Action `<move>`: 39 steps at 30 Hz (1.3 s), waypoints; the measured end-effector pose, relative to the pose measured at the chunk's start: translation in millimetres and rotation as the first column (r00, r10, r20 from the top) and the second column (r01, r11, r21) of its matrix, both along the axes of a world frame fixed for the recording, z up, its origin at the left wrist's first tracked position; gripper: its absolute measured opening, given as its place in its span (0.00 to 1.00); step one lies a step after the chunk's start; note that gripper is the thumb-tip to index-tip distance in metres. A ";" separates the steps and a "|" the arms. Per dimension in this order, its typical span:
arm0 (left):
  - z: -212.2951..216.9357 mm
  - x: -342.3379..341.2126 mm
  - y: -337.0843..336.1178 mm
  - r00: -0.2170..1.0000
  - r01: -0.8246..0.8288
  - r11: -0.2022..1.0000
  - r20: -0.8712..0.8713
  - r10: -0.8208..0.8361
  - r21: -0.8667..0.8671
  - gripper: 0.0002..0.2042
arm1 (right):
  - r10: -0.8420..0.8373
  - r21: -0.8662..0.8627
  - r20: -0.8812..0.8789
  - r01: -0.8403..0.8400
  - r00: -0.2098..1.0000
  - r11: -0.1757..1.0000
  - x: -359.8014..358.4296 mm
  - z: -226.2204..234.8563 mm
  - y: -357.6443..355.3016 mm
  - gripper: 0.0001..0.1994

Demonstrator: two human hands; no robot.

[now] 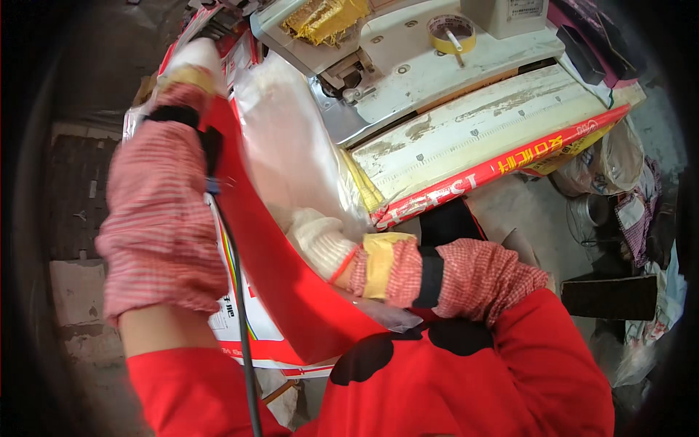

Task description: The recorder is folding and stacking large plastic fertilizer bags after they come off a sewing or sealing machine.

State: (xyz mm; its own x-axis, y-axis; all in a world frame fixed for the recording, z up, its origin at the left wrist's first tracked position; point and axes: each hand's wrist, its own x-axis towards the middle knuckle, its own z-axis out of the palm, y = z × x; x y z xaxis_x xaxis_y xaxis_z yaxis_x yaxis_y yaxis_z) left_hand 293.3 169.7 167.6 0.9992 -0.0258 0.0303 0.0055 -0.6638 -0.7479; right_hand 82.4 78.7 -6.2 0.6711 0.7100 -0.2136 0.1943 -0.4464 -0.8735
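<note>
A red and white printed sack [266, 255] stretches from far left toward my body. Clear plastic film [280, 116] lies along its right side. My left hand [195, 60], in a white glove, is at the sack's far end; its fingers are blurred. My right hand [318, 237], in a white knit glove, lies bent against the plastic and the sack's red edge. Its fingers look curled, but what is in them is hidden. Both wrists carry yellow tape and black bands over red checked sleeve covers [164, 218].
A sewing machine [408, 62] stands on a worn white table [466, 120] at the far side. On it lies a yellow tape roll [451, 35]. Printed red sheeting [502, 164] covers the table's near edge. A black cable [239, 313] hangs beside my left arm. Bags and cloth lie at right.
</note>
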 end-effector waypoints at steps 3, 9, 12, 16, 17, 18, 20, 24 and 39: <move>-94.3 -11.1 4.6 0.929 0.254 0.963 0.300 -0.216 -0.095 0.07 | -0.225 0.348 0.062 0.191 0.972 0.918 -16.3 19.3 -74.5 0.17; -173.3 -26.9 21.0 0.800 0.596 0.802 0.110 -0.590 -0.036 0.10 | -0.394 0.214 -0.424 0.513 0.815 0.831 -52.4 -67.5 -197.4 0.16; -172.0 -20.7 14.3 0.585 0.806 0.505 0.293 -0.756 -0.308 0.09 | -0.235 -0.009 -0.961 0.834 0.145 0.552 -46.2 -69.6 -216.6 0.15; -173.5 -12.3 7.8 0.511 0.848 0.308 0.509 -0.692 -0.432 0.07 | -0.156 0.116 -0.968 0.902 0.196 0.416 -49.8 -64.6 -214.8 0.15; -177.8 -10.0 14.1 0.539 0.815 0.250 0.525 -0.658 -0.523 0.07 | -0.265 0.194 -0.901 0.866 0.343 0.461 -48.9 -44.3 -213.6 0.15; -182.7 -5.6 20.0 0.542 0.813 0.252 0.523 -0.658 -0.525 0.07 | -0.360 0.263 -0.799 0.819 0.481 0.511 -47.8 -32.9 -211.4 0.15; -186.0 -0.8 21.9 0.749 0.583 0.314 0.346 -0.566 -0.749 0.06 | -0.529 0.276 -0.616 0.789 0.583 0.548 -48.2 -35.0 -208.8 0.15; -183.0 -2.5 8.3 0.959 0.096 -0.053 0.107 -0.261 -0.994 0.06 | -0.583 0.167 0.010 0.574 0.812 0.802 -44.5 -12.1 -210.5 0.16; -146.8 -6.0 5.9 0.932 0.096 0.491 -0.095 -0.350 -0.866 0.10 | -0.136 -0.297 0.559 0.350 0.818 0.888 -23.1 -5.6 -196.7 0.22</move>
